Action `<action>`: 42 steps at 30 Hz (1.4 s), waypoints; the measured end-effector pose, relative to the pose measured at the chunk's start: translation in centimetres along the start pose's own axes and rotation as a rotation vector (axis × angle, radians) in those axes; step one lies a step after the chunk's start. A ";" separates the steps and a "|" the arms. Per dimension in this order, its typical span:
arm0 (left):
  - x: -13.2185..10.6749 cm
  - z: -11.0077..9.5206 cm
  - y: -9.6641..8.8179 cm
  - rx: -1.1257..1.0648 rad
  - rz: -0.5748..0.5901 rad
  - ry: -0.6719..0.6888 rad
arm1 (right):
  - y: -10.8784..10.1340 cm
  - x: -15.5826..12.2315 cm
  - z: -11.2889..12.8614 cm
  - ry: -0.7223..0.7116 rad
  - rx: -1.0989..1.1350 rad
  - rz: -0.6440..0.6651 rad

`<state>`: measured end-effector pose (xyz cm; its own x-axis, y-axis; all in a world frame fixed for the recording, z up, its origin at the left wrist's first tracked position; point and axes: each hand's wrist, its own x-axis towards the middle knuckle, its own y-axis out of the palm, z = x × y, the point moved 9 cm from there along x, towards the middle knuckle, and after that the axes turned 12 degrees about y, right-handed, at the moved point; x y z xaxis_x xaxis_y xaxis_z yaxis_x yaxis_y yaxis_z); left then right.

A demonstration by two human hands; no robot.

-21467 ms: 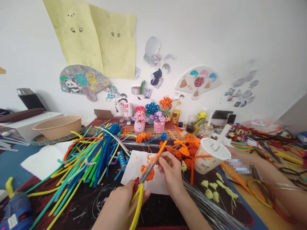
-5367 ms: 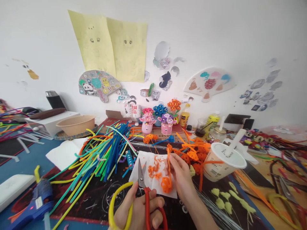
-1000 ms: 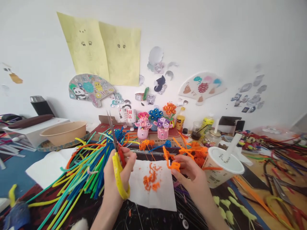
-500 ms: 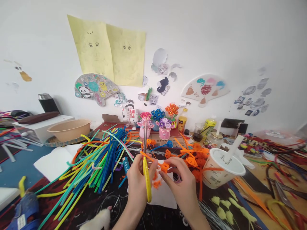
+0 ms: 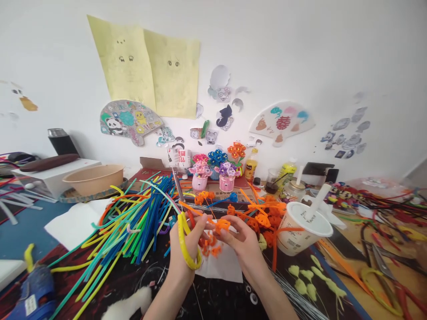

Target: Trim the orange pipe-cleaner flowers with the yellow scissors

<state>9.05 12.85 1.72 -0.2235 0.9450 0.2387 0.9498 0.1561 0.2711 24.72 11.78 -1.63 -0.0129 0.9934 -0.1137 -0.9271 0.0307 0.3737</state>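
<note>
The person's left hand (image 5: pixel 185 244) is closed around a pair of scissors with yellow and red plastic handles (image 5: pixel 182 238), their steel blades pointing up and away toward the wall. The right hand (image 5: pixel 242 242) pinches a fuzzy orange pipe cleaner (image 5: pixel 222 226) between its fingertips, just beside the left hand's fingers. The pipe cleaner's long axis runs roughly sideways, slanting up toward the left, and the end at the right hand is curled into a small loop. Below the hands lies a white paper sheet (image 5: pixel 223 269) scattered with orange snippets (image 5: pixel 210 249). A heap of multicoloured pipe cleaners (image 5: pixel 133 222) lies to the left.
</note>
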 end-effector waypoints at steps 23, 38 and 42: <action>0.0 3.3 1.3 -0.348 0.028 -0.256 | 1.0 -0.6 -0.5 0.015 0.233 0.088; -1.3 2.2 1.8 -0.467 0.034 -0.390 | 1.3 -0.6 -1.1 0.055 0.270 0.154; -0.3 2.3 0.4 -0.478 -0.046 -0.372 | 1.3 -0.7 -1.0 0.043 0.274 0.134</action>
<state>9.99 13.26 -0.42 -0.0885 0.9908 -0.1021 0.7179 0.1345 0.6830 23.18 11.05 -2.04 -0.1491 0.9853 -0.0830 -0.7807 -0.0658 0.6215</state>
